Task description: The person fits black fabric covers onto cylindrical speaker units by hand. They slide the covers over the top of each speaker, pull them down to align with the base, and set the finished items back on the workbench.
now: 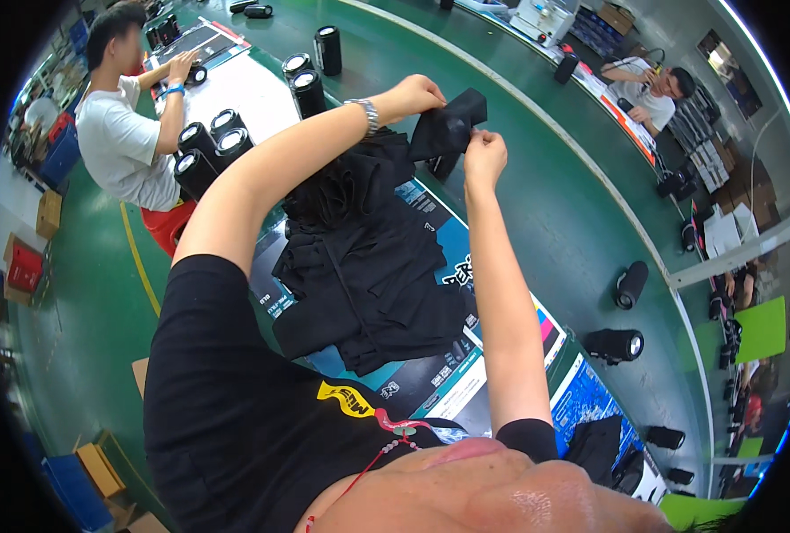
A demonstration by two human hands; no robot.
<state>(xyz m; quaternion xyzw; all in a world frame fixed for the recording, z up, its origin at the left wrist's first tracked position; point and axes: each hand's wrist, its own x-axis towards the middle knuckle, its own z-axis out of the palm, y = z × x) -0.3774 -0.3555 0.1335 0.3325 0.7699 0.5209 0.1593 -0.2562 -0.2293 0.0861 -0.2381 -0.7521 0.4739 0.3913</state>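
Note:
Above the far end of the table, a small piece of black cloth [441, 133] is stretched between my hands. My left hand [415, 95], with a metal watch on its wrist, has its fingers closed at the cloth's upper left edge. My right hand [485, 160] pinches the right edge between thumb and fingers. Whether the cloth is a flat sheet or a bag, I cannot tell. Below my arms lies a spread pile of flat black cloth pieces [386, 284], with a bunched heap of black cloth [337, 191] at its far left.
Printed sheets [452, 391] cover the table under the pile. Several black cylindrical speakers [306, 93] stand at the far left, near a co-worker [119, 115] handling one. A green surface [555, 240] with more speakers [630, 284] runs along the right. Another person [648, 93] sits beyond it.

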